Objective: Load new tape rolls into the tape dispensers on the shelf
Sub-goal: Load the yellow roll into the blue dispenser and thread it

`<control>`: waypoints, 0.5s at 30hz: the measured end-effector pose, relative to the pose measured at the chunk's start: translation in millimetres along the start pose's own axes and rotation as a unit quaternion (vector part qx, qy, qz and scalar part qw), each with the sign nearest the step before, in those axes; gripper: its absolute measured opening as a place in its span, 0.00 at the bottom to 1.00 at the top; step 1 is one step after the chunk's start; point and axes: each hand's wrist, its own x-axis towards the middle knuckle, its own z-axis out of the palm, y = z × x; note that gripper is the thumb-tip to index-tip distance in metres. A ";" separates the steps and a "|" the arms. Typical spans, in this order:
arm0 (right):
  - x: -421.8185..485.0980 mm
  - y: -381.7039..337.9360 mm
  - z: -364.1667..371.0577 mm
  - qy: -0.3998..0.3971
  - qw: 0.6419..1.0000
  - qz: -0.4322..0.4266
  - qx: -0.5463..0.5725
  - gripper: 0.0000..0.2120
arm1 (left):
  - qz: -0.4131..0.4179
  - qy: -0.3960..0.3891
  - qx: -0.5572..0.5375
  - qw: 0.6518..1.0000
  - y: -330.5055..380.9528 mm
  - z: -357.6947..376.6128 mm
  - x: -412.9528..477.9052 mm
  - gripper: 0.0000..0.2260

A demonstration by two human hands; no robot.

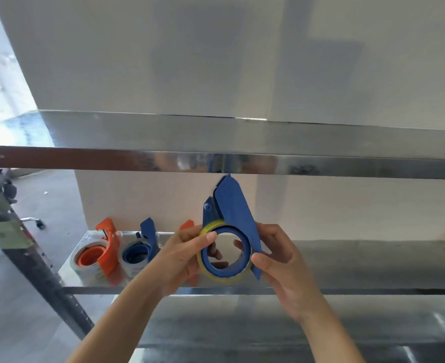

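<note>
Blue plastic tape dispenser (231,203) held upright just in front of the steel shelf (347,260), a yellowish tape roll (212,224) around its hub. The left hand (182,258) pinches the roll's left side, and the right hand (281,268) has its fingers closed on the dispenser's right edge. Seating it well likely means pressing the roll evenly until flush, free end toward the top blade; no brand or writing is readable.
</note>
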 end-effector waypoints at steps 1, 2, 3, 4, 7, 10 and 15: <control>0.7 3.6 0.2 -0.002 1.000 0.003 -0.002 0.24 | -0.008 0.002 0.004 1.000 -2.6 -2.9 -0.1 0.24; 1.8 6.4 0.7 -0.005 1.000 0.006 -0.002 0.25 | -0.015 0.004 0.005 1.000 -4.1 -5.1 -0.3 0.26; 2.9 8.5 0.8 -0.005 1.000 0.008 0.000 0.26 | -0.021 0.007 0.005 1.000 -4.9 -6.6 0.3 0.26; 4.3 10.3 0.7 -0.004 1.000 0.011 0.006 0.27 | -0.027 0.009 0.007 1.000 -5.8 -8.2 1.8 0.25; 9.1 18.7 -1.3 0.004 1.000 0.023 0.011 0.26 | -0.044 0.018 0.017 0.999 -8.8 -11.0 7.5 0.23; 15.3 32.7 -4.6 0.037 0.998 0.045 -0.003 0.22 | -0.051 0.051 0.015 0.997 -15.6 -15.3 17.6 0.20; 33.8 61.8 -14.8 0.087 0.992 0.091 -0.030 0.16 | -0.102 0.088 -0.036 0.990 -39.0 -29.6 40.2 0.21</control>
